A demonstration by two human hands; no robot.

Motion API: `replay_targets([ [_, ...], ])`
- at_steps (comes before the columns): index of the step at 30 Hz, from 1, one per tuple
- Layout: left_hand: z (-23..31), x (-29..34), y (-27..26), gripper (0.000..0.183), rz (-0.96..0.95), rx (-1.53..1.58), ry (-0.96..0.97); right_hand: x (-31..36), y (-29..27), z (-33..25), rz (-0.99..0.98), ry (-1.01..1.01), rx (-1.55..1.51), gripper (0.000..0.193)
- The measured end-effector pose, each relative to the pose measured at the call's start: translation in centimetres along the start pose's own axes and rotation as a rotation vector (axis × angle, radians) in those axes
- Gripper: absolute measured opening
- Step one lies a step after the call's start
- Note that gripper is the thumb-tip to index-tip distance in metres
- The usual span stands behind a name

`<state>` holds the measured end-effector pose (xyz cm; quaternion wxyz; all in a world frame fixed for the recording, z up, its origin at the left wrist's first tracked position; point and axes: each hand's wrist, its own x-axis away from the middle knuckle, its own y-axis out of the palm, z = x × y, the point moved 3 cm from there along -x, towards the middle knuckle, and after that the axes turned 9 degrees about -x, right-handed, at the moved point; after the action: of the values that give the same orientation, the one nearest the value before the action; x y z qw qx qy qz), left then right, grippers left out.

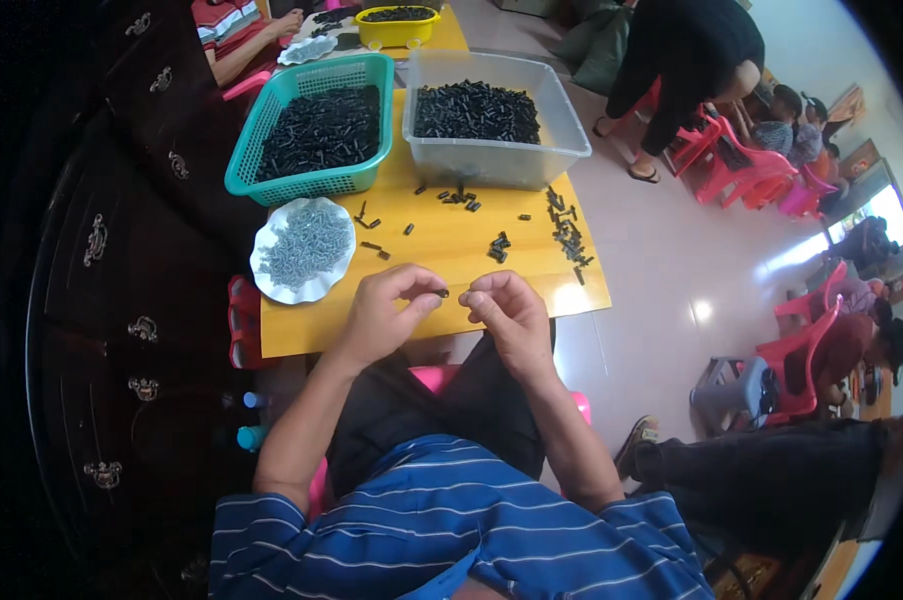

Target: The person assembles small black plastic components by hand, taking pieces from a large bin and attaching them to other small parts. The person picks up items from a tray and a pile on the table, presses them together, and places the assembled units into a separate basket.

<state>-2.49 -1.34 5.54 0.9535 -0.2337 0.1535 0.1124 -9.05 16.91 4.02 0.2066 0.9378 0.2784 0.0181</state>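
Observation:
Just above the near edge of the yellow table (312, 335), my left hand (387, 312) pinches a small black plastic piece (443, 293) between thumb and forefinger. Facing it a short gap away, my right hand (515, 318) has thumb and fingertips pressed together; what they hold is too small to make out. Beyond my hands lie several loose black pieces (499, 246) and a longer scattered row of black parts (569, 238) at the right. A white scalloped plate (262, 262) heaped with small clear or silvery pieces (307, 240) stands at the left.
A green basket (240, 182) and a clear plastic bin (482, 165), both full of black pieces, stand at the table's far side. Behind them is a yellow tub (397, 33). Dark drawers (102, 330) rise at left. Other people sit or bend around red chairs (747, 165) at right.

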Motion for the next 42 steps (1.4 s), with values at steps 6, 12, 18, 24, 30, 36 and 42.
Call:
replay_targets([
  [6, -0.2, 0.7, 1.0, 0.010, -0.038, -0.069, 0.031, 0.8, 1.0, -1.3, 0.013, -0.158, 0.431, 0.008],
  [12, -1.9, 1.4, 2.2, 0.007, -0.028, 0.131, -0.111, 0.9, 0.9, -2.3, -0.027, -0.437, 0.702, 0.010],
  [18, -3.3, 1.5, 3.1, 0.010, -0.033, 0.283, -0.194, 0.9, 0.5, -1.6, -0.022, -0.444, 0.708, 0.011],
  [24, -2.7, 1.6, 3.2, 0.010, -0.012, 0.337, -0.189, 1.2, 0.4, -1.3, -0.005, -0.404, 0.682, 0.011],
  [30, -3.0, 1.6, 3.2, 0.009, -0.007, 0.340, -0.199, 1.5, 0.1, -0.8, -0.011, -0.401, 0.701, 0.012],
  [36, -3.6, 1.7, 3.2, 0.009, -0.031, 0.352, -0.197, 1.4, -0.3, -0.7, -0.038, -0.325, 0.693, 0.013],
  [42, -4.5, 1.8, 3.9, 0.009, -0.086, 0.608, -0.283, 1.4, -0.3, -1.5, -0.068, -0.450, 0.651, 0.013],
])
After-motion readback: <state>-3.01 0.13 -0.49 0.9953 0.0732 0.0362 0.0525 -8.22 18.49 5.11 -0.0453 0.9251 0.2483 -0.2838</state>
